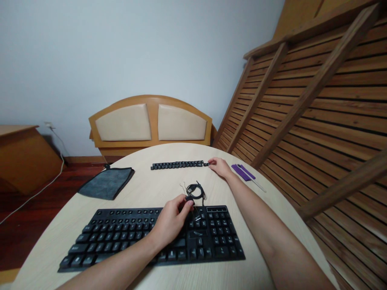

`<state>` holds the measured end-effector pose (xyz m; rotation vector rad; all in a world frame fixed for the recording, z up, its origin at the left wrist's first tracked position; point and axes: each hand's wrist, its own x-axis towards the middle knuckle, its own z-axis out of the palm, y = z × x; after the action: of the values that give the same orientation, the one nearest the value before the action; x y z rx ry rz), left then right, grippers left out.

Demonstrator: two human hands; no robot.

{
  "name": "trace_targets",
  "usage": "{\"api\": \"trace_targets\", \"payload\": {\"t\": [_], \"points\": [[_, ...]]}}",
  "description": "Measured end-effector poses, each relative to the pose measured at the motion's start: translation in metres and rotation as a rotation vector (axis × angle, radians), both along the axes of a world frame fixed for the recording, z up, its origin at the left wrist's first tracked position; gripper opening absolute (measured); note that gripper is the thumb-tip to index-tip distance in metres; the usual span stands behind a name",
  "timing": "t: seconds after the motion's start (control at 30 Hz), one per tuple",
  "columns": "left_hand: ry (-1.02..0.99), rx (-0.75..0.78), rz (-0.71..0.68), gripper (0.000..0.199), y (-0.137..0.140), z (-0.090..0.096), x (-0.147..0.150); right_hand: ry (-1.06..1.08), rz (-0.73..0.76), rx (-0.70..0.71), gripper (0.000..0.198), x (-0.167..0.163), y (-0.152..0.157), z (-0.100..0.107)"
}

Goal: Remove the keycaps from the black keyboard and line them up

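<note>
Over the upper part of a black keyboard [178, 243], my left hand [171, 217] is closed on a keycap puller [189, 198], a small black handle with thin wire loops at both ends. My right hand [220, 166] reaches to the far side of the table, its fingertips pinched at a black keycap [206, 164]. That keycap lies at the right end of neat rows of loose black keycaps [177, 164]. Several keys are off the keyboard in its upper right part, near the puller. The keyboard's coiled cable [203, 193] rests just behind it.
On the round pale table [142, 189], a dark grey cloth [107, 184] lies at the left. A purple cloth [243, 172] with a thin white-handled brush [256, 185] across it is at the right. Wooden slats [302, 112] lean close to the table's right edge.
</note>
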<state>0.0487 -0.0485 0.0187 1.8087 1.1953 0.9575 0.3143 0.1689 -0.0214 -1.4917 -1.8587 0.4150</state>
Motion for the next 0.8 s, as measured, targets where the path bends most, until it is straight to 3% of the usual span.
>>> {"api": "trace_targets", "payload": {"t": [0.27, 0.47, 0.73, 0.8], "points": [[-0.036, -0.003, -0.016, 0.033, 0.001, 0.000, 0.000, 0.003, 0.008, 0.016, 0.041, 0.002, -0.033, 0.015], [-0.050, -0.004, -0.029, 0.032, 0.001, 0.001, 0.000, -0.011, 0.061, -0.006, 0.016, -0.016, -0.101, 0.032], [-0.038, 0.012, -0.027, 0.033, 0.001, 0.001, 0.000, -0.013, 0.397, -0.199, 0.022, -0.040, -0.193, 0.061], [-0.051, 0.019, -0.028, 0.033, 0.001, 0.001, 0.000, -0.090, 0.550, -0.261, 0.038, -0.039, -0.204, 0.071]]}}
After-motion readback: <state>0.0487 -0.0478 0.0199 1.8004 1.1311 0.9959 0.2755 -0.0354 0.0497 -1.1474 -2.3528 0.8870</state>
